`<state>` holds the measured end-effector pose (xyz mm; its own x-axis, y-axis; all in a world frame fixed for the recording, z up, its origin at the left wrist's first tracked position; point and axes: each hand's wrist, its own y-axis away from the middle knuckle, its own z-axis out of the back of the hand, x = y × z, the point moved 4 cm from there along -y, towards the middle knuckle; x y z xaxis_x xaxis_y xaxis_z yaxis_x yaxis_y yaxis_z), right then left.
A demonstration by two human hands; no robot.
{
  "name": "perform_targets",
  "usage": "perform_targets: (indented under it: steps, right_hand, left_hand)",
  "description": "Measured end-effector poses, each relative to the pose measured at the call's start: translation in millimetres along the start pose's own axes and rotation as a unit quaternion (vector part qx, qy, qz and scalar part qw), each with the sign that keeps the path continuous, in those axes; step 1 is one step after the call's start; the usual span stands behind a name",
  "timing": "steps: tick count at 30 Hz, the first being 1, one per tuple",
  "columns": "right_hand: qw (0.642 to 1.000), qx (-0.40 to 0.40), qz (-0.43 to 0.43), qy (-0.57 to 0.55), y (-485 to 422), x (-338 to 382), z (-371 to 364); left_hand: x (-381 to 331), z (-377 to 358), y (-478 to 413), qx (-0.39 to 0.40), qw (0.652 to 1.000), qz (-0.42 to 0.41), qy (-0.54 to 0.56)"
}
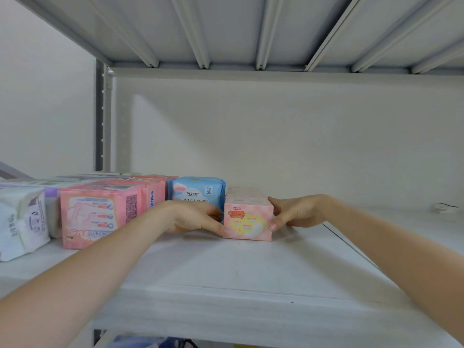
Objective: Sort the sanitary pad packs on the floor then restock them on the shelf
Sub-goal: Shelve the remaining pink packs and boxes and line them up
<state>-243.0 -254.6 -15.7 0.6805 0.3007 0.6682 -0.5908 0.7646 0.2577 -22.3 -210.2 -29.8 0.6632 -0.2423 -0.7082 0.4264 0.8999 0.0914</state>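
Pink pack (248,218) stands end-on, long axis running backward, both hands (195,217) (298,212) gripping its sides.

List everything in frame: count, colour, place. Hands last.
small pink pack: 1, pale pink with a yellow and white print, standing on the shelf mid-frame, held at both sides
blue pack: 1, light blue, behind the left hand, just left of the small pink pack
large pink packs: at least 2, pink, left part of the shelf; more behind, count unclear
white packs: at least 1, white with purple trim, far left
shelf: 1, white, bare at right
small white object: 1, far right on the shelf, too blurred to identify
left hand: 1, on the pack's left side
right hand: 1, on its right side
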Motion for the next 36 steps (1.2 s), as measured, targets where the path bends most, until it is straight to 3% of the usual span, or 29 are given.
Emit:
perform_targets:
  steps: [9,26,33,36]
  right_hand:
    - [1.000,0.017,0.024,0.001,-11.5,4.5,1.2]
    - [0.999,-0.028,0.028,-0.009,-15.1,5.9,-1.1]
    - [0.997,-0.057,0.039,-0.029,-7.9,4.8,-6.2]
    - [0.995,-0.088,0.037,-0.028,4.7,9.4,-9.1]
  left_hand:
    - [6.7,3.8,-7.1,0.006,0.999,-0.027,0.027]
    - [10.6,5.9,-4.8,0.006,0.999,-0.022,0.046]
    - [6.9,5.5,4.3,-0.033,0.999,-0.016,0.027]
    - [4.2,4.3,13.5,-0.072,0.997,-0.009,-0.028]
